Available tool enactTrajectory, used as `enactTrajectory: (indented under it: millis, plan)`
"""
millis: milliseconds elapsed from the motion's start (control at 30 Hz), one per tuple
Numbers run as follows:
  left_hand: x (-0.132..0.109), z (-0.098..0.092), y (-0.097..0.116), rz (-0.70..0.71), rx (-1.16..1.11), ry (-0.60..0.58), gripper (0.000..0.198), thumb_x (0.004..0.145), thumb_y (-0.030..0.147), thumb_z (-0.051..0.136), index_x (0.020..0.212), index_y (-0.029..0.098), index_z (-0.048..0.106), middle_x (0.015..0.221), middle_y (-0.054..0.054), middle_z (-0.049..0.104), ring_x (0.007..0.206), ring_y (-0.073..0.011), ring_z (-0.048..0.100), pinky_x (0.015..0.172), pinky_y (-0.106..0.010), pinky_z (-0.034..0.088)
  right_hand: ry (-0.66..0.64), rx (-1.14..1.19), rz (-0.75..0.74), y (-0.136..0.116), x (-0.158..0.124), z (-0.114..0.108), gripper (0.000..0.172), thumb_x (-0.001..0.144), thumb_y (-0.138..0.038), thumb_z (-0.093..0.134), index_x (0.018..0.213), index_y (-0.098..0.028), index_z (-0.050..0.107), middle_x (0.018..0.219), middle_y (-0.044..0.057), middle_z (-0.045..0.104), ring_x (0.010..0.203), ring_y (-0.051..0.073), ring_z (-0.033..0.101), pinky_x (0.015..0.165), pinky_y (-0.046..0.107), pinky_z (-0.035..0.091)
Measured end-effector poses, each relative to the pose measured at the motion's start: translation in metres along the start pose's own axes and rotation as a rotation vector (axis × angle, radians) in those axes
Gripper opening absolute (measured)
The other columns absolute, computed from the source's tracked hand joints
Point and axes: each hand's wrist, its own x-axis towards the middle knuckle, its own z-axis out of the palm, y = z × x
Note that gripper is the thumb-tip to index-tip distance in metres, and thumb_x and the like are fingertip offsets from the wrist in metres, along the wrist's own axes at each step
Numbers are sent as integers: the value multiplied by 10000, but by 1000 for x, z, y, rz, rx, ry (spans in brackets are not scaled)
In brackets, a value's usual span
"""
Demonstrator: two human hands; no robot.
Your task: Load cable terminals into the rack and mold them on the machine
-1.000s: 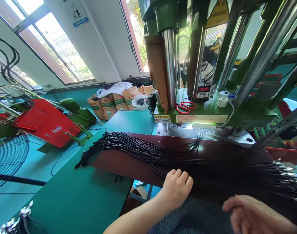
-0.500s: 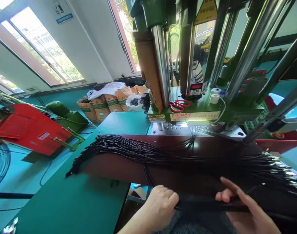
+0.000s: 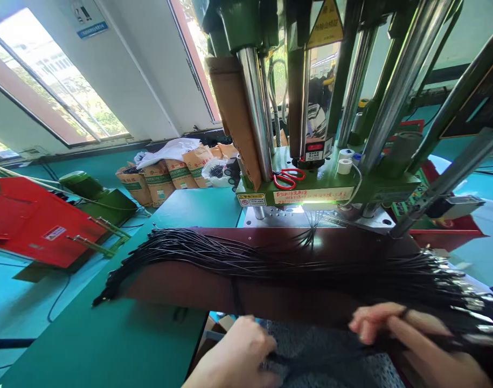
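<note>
A thick bundle of thin black cables (image 3: 246,258) lies across the dark red bench (image 3: 181,283) in front of a green press machine (image 3: 323,186). My left hand (image 3: 236,358) is closed at the bench's near edge, gripping a few black cables that run to the right. My right hand (image 3: 403,337) pinches the same strands near the bundle's right end, where the metal-tipped ends (image 3: 464,293) fan out. A dark grey knitted cloth (image 3: 323,355) lies between my hands. A few cable ends (image 3: 309,234) reach into the press.
Red-handled scissors (image 3: 289,177) and tape rolls (image 3: 345,161) rest on the press's green ledge. A green table (image 3: 120,345) extends left. Brown paper sacks (image 3: 165,175) stand under the windows. A red metal machine part (image 3: 32,223) lies at left.
My view has shifted left and down. Both hands moved down toward me and closed on a few black cables pulled from the bundle.
</note>
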Motion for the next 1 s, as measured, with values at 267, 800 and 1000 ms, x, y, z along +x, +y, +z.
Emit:
enactTrajectory:
  millis: [267,800,1000]
  plan:
    - [62,27,62,-38,-1449,111,478,786,525,417,1102,167,447,591,30,524,393,-70,418,380,-187,314,-238,68,-72,27,31,57,268,795,-391,564,955,-197,660,1052,84,620,874,244,613,822,443,462]
    - [93,33,83,-234,-1651,129,380,662,471,642,782,143,492,555,-28,625,416,-91,523,374,-163,331,-199,249,-97,28,12,17,364,838,-422,506,1120,-204,575,992,86,632,560,105,570,529,253,463]
    - [97,31,95,-202,-1536,203,415,669,479,630,918,154,562,714,-27,629,516,-115,569,425,-189,391,-206,129,-92,29,2,7,421,853,-463,460,1208,-245,520,992,71,622,613,120,586,563,266,489]
